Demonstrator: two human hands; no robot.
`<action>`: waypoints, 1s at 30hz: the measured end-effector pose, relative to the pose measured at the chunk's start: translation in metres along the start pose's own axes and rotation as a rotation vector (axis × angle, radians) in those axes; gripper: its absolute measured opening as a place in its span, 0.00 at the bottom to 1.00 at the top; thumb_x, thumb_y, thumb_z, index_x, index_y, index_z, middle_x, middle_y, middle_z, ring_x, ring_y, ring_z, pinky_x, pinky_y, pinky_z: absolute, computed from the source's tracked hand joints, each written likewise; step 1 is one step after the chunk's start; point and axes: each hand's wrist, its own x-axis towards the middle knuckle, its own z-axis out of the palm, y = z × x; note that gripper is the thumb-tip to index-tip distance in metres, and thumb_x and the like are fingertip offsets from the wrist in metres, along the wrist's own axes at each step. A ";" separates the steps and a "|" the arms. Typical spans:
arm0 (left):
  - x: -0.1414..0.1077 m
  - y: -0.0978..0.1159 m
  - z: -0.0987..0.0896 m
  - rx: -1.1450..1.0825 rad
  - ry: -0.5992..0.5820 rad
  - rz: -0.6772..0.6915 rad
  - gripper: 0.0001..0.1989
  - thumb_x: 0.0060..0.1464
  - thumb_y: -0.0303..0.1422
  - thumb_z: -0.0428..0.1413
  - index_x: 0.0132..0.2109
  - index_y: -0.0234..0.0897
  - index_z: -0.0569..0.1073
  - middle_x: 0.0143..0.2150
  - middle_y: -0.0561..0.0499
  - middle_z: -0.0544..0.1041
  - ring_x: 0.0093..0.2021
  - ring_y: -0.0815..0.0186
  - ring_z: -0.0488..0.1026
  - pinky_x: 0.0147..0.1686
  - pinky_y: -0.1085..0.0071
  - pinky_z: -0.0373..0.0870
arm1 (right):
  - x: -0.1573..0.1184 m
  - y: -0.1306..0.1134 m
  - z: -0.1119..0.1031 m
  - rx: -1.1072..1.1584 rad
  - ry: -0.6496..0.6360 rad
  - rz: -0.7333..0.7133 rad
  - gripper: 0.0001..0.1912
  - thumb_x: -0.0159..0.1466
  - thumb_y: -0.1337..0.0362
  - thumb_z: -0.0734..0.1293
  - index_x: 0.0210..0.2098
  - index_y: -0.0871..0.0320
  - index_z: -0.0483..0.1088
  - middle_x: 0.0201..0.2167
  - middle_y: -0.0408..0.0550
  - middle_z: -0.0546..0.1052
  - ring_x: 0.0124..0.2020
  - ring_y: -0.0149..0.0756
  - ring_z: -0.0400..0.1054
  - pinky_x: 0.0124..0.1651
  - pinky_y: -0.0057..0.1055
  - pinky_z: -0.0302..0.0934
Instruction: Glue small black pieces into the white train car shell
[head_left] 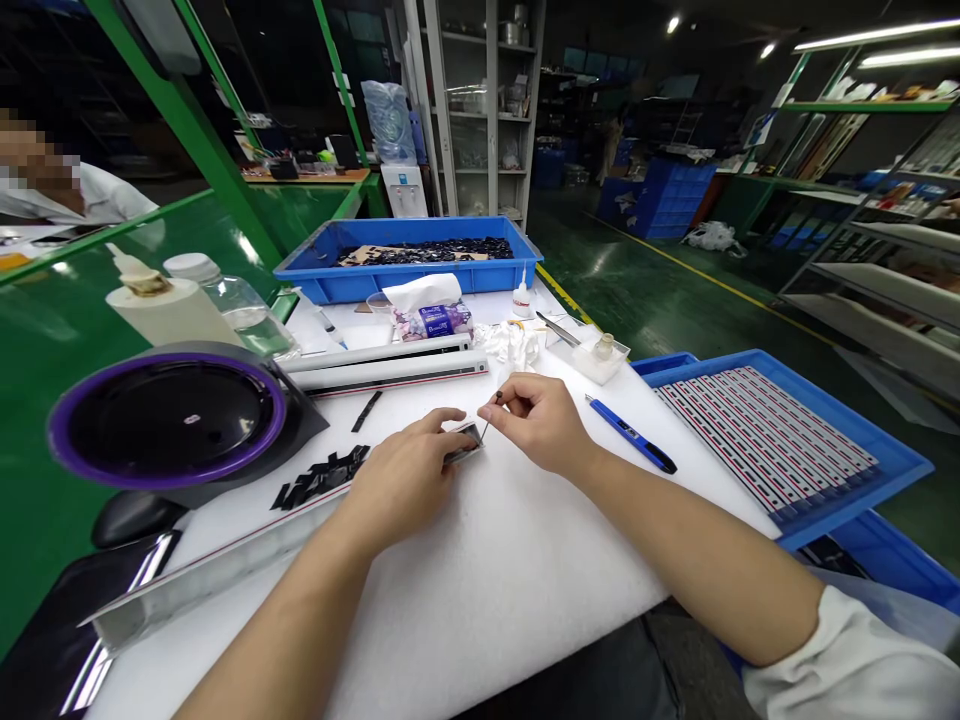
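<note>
A long, pale metal channel (225, 575) with a red line along its edge runs from the lower left to the middle of the white work surface. My left hand (405, 475) lies over its far end, with the fingers closed about the walls. Just to the right, my right hand (544, 420) pinches a thin rod-like tool (486, 430) between thumb and fingertips. The tool's lower tip is at the channel's open end; whether it touches is too small to tell. Left of my left hand lie several short black strips (319, 478) in a loose pile.
Two more channels (405, 375) lie behind my hands, near a tissue pack (433, 318) and a blue bin (409, 285). A purple-rimmed round black object (169, 415) stands left. Right are a blue utility knife (631, 435) and a tray (911, 470) of striped bars. Another person (82, 195) sits far left.
</note>
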 end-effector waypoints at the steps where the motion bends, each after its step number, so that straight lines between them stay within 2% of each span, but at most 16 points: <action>1: 0.000 0.000 0.000 -0.002 0.002 0.001 0.23 0.57 0.29 0.44 0.53 0.53 0.75 0.66 0.58 0.64 0.49 0.57 0.75 0.38 0.63 0.73 | 0.000 0.000 0.000 -0.001 -0.006 -0.002 0.13 0.56 0.62 0.71 0.20 0.57 0.65 0.17 0.35 0.59 0.23 0.28 0.55 0.29 0.29 0.53; 7: 0.001 0.000 0.000 -0.007 -0.001 -0.006 0.23 0.57 0.29 0.44 0.53 0.53 0.76 0.66 0.57 0.64 0.48 0.58 0.75 0.39 0.65 0.72 | 0.001 0.000 0.003 0.002 -0.021 0.011 0.14 0.56 0.62 0.71 0.20 0.56 0.63 0.17 0.36 0.59 0.23 0.28 0.56 0.30 0.28 0.55; 9: 0.002 0.000 0.000 -0.012 -0.006 -0.011 0.22 0.57 0.29 0.45 0.52 0.53 0.76 0.66 0.57 0.64 0.49 0.58 0.75 0.41 0.64 0.73 | 0.004 -0.001 -0.004 0.030 0.006 0.015 0.14 0.56 0.60 0.71 0.20 0.56 0.63 0.17 0.36 0.60 0.22 0.28 0.56 0.29 0.28 0.55; 10: 0.002 0.000 0.000 -0.015 -0.008 -0.015 0.22 0.57 0.30 0.45 0.52 0.53 0.76 0.66 0.57 0.64 0.49 0.57 0.75 0.42 0.63 0.73 | 0.007 -0.001 -0.011 0.042 0.059 0.008 0.14 0.56 0.58 0.70 0.21 0.56 0.65 0.18 0.37 0.61 0.22 0.28 0.55 0.28 0.28 0.54; 11: 0.002 0.000 -0.001 -0.018 -0.010 -0.017 0.22 0.57 0.30 0.45 0.52 0.53 0.76 0.66 0.58 0.64 0.50 0.57 0.75 0.42 0.63 0.73 | 0.011 -0.001 -0.022 0.039 0.144 -0.005 0.13 0.57 0.57 0.70 0.22 0.57 0.66 0.18 0.38 0.62 0.22 0.28 0.55 0.27 0.29 0.53; 13: 0.002 0.000 -0.001 -0.020 -0.017 -0.024 0.22 0.57 0.30 0.45 0.52 0.53 0.76 0.67 0.58 0.64 0.50 0.57 0.75 0.42 0.63 0.73 | 0.019 0.000 -0.050 -0.046 0.398 -0.044 0.14 0.57 0.56 0.69 0.23 0.56 0.66 0.19 0.39 0.63 0.22 0.29 0.55 0.26 0.29 0.53; 16: 0.002 0.000 -0.002 -0.017 -0.030 -0.032 0.22 0.57 0.30 0.45 0.52 0.54 0.76 0.67 0.60 0.63 0.50 0.58 0.75 0.40 0.64 0.73 | 0.031 0.007 -0.098 -0.336 0.808 -0.067 0.14 0.58 0.56 0.68 0.22 0.55 0.63 0.19 0.39 0.60 0.23 0.30 0.56 0.29 0.31 0.56; 18: 0.002 0.000 -0.002 -0.019 -0.031 -0.031 0.22 0.58 0.30 0.45 0.52 0.53 0.76 0.67 0.60 0.63 0.50 0.58 0.75 0.40 0.65 0.73 | 0.037 0.014 -0.122 -0.503 0.910 -0.025 0.13 0.58 0.57 0.67 0.22 0.55 0.64 0.18 0.39 0.60 0.22 0.31 0.56 0.31 0.33 0.58; 21: 0.002 0.001 -0.002 -0.015 -0.029 -0.031 0.22 0.57 0.30 0.45 0.52 0.53 0.76 0.67 0.60 0.63 0.51 0.58 0.75 0.41 0.64 0.73 | 0.040 0.024 -0.135 -0.609 0.876 0.040 0.12 0.57 0.58 0.68 0.22 0.56 0.67 0.18 0.39 0.62 0.21 0.31 0.57 0.34 0.34 0.59; 26: 0.001 0.000 0.000 -0.003 -0.018 -0.024 0.21 0.57 0.30 0.45 0.52 0.53 0.76 0.67 0.60 0.64 0.51 0.58 0.75 0.42 0.63 0.73 | 0.044 0.034 -0.128 -0.641 0.802 0.045 0.11 0.57 0.58 0.69 0.22 0.57 0.71 0.16 0.39 0.63 0.21 0.31 0.58 0.34 0.33 0.57; 28: 0.001 -0.001 0.001 -0.009 -0.016 -0.022 0.21 0.58 0.30 0.45 0.52 0.53 0.76 0.67 0.60 0.64 0.51 0.58 0.75 0.42 0.63 0.73 | 0.046 0.039 -0.127 -0.671 0.736 0.098 0.12 0.57 0.57 0.69 0.22 0.57 0.72 0.16 0.40 0.65 0.21 0.32 0.59 0.34 0.33 0.57; 30: 0.001 -0.001 0.001 -0.014 -0.018 -0.019 0.21 0.57 0.30 0.46 0.52 0.53 0.76 0.67 0.60 0.64 0.51 0.58 0.75 0.43 0.63 0.73 | 0.048 0.044 -0.127 -0.707 0.614 0.202 0.11 0.56 0.57 0.69 0.23 0.57 0.74 0.17 0.42 0.69 0.23 0.34 0.62 0.34 0.34 0.57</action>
